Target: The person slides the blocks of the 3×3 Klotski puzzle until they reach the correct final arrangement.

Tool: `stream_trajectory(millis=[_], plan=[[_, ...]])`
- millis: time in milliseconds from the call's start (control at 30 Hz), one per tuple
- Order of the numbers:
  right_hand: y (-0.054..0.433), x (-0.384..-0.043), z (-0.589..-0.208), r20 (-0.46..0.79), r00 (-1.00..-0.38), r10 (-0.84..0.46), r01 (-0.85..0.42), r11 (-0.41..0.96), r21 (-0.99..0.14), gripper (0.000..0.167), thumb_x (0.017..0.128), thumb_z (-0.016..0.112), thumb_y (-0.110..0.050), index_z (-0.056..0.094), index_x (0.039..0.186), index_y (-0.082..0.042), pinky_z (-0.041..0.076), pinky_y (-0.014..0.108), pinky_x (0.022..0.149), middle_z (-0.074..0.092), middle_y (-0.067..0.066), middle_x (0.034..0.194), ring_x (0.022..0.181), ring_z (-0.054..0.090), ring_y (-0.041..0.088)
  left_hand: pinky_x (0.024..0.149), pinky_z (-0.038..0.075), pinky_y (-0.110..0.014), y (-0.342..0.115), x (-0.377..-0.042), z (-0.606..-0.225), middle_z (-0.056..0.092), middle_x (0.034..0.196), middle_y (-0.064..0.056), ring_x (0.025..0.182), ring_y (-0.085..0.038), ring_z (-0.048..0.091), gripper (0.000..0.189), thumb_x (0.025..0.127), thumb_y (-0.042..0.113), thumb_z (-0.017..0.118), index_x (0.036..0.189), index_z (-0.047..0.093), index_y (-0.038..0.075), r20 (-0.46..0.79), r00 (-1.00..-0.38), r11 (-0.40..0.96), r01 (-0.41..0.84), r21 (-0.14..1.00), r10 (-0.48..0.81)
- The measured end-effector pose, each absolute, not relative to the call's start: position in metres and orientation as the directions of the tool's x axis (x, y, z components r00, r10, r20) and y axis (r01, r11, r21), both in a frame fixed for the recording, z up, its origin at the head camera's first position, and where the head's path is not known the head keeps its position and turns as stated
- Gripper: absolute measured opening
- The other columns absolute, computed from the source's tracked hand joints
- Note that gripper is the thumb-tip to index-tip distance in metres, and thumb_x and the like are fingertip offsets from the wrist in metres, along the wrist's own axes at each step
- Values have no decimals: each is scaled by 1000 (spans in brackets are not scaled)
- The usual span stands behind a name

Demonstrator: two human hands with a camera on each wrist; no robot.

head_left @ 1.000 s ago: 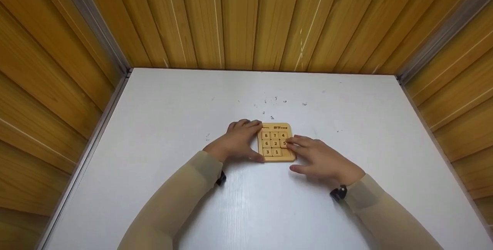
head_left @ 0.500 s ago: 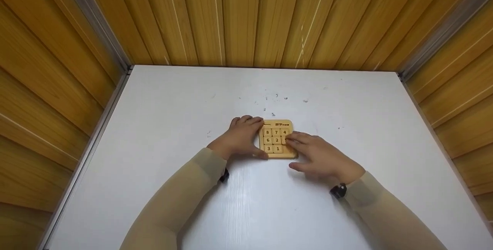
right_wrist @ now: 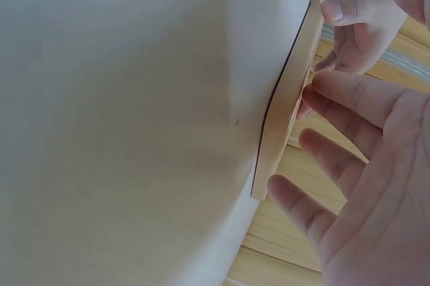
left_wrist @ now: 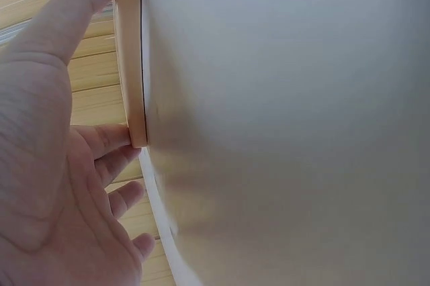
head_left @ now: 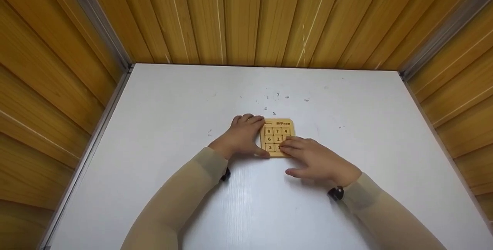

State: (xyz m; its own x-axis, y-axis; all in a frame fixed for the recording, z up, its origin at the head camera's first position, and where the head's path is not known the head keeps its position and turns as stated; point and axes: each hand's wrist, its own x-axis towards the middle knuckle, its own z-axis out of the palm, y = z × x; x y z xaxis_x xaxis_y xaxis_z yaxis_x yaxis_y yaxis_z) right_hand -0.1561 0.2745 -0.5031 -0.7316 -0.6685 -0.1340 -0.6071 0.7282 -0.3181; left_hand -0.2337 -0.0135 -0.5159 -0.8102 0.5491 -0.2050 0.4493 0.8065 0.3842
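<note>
Left hand (head_left: 242,136): is grasping the number board (head_left: 274,155) by its left side, thumb at the near corner, fingertips at the far one.
Right hand (head_left: 317,159): is gripping nothing; its extended fingers are resting over the board's near right part, thumb standing apart.
Board's place: is lying on the white table (head_left: 154,126) between both hands, just beside the left palm.
Tiles: tile 8 (head_left: 269,131), tile 7 (head_left: 277,131) and tile 4 (head_left: 285,131) are forming the row farthest from the left thumb; tile 6 (head_left: 269,139) and tile 2 (head_left: 278,139) are sitting nearer, tile 3 (head_left: 270,147) and tile 1 (head_left: 278,148) nearest.
Tile shifting: seems to be under way; the readable numbers are following no counting order.
Shifting left: some is probably remaining; how much, the views are not settling.
Under the right fingers: the two nearer rows' right ends are hiding, so any gap there is escaping sight; tile 1 is showing only partly.
Printed heading (head_left: 283,123): is proving too small to read.
Wrist views: both are catching the board edge-on, showing no numbers.
</note>
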Motion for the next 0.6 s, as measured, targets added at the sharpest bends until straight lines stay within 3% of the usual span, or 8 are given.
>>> stream_trajectory(millis=[333, 600], plan=[[281, -158, -505, -91, -720, -688, -643, 710, -287, 72, 104, 75, -51, 63, 162, -10, 40, 65, 136, 58, 6, 173, 170, 41, 39, 147, 18, -54, -14, -236, -516, 35, 187, 1, 175, -30, 25, 127, 82, 78, 89, 180, 34, 17, -186, -809, 804, 472, 362, 558], [284, -156, -505, -130, -737, -664, -607, 733, -306, 74, 106, 72, -55, 60, 165, -13, 37, 65, 138, 51, 5, 178, 172, 38, 37, 147, 18, -56, -14, -235, -516, 34, 187, 0, 176, -31, 25, 127, 82, 78, 89, 180, 34, 16, -201, -808, 807, 461, 368, 554]])
